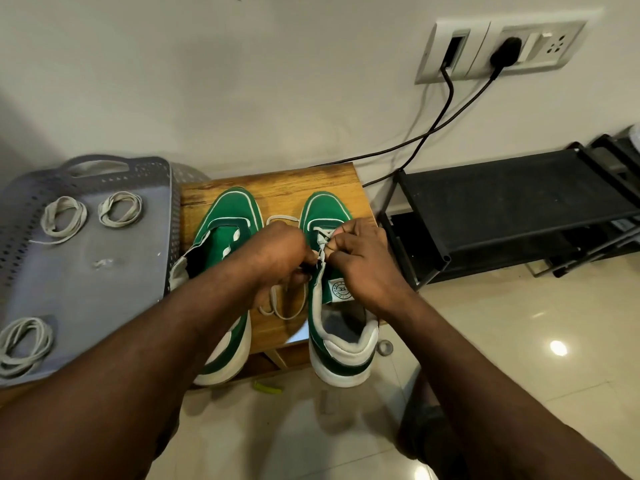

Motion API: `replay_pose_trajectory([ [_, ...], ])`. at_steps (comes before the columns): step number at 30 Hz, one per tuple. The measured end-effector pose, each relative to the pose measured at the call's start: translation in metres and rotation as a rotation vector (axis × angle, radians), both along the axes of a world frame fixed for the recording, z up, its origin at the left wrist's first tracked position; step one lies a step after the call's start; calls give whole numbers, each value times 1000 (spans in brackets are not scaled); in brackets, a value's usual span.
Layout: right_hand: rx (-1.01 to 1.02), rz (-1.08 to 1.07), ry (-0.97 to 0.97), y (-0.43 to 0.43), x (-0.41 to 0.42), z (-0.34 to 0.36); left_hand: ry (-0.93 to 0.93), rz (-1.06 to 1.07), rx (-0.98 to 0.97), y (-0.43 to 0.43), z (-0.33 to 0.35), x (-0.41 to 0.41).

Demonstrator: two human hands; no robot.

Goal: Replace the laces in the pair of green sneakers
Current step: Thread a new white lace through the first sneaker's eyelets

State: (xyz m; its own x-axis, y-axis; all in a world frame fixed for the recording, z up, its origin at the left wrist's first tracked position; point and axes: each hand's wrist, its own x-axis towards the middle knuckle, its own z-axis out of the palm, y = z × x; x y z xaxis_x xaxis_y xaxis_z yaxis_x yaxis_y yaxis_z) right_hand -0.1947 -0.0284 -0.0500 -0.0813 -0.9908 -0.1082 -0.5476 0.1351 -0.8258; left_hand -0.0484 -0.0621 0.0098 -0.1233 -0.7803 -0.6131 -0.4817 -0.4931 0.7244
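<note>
You are working on the right green suede sneaker with white sole (341, 291). It is sitting on the 3 o'clock side of the small wooden stool (277, 185), toe pointing to 12. Its twin, the left green sneaker (225, 216), is lying at the stool's 9 o'clock side.

Your right hand (360, 258) is pinching the pale flat lace (322, 251) above the tongue. Your left hand (280, 251) is curling onto the same lace from 9 o'clock, apparently gripping it.

Both heels are overhanging the stool's 6 o'clock edge, so a hard tug towards you is likely to drag the right sneaker off onto the tiles. The slack loop of lace (284, 306) lying between the shoes is also risking a snag or uneven ends.

Your knuckles are hiding the eyelets, so which hole the lace is passing through is not showing. Your left fingertips are hidden too. Your left forearm is covering much of the left sneaker's throat, so whether it is laced is unclear. Nor can I tell which of the three coiled pale laces (64, 220) in the grey perforated plastic tray (86, 271) at 9 o'clock are old or new.
</note>
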Motion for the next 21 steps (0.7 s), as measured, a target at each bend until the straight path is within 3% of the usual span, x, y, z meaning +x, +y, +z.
replay_pose_trajectory([
  [4, -30, 39, 153, 2, -6, -4, -18, -20, -37, -1, -5, -1],
  [8, -108, 63, 211, 6, -6, -5, -379, -269, -161, 7, 4, -11],
  [13, -246, 108, 332, 12, -11, 3, 115, 118, 106, 0, -5, -8],
  [17, -324, -1, 408, 13, -8, 4, 48, 44, 125, 0, -2, -2],
  [21, -438, -29, 455, 16, -7, 4, -174, -135, 3, -4, -6, -3],
])
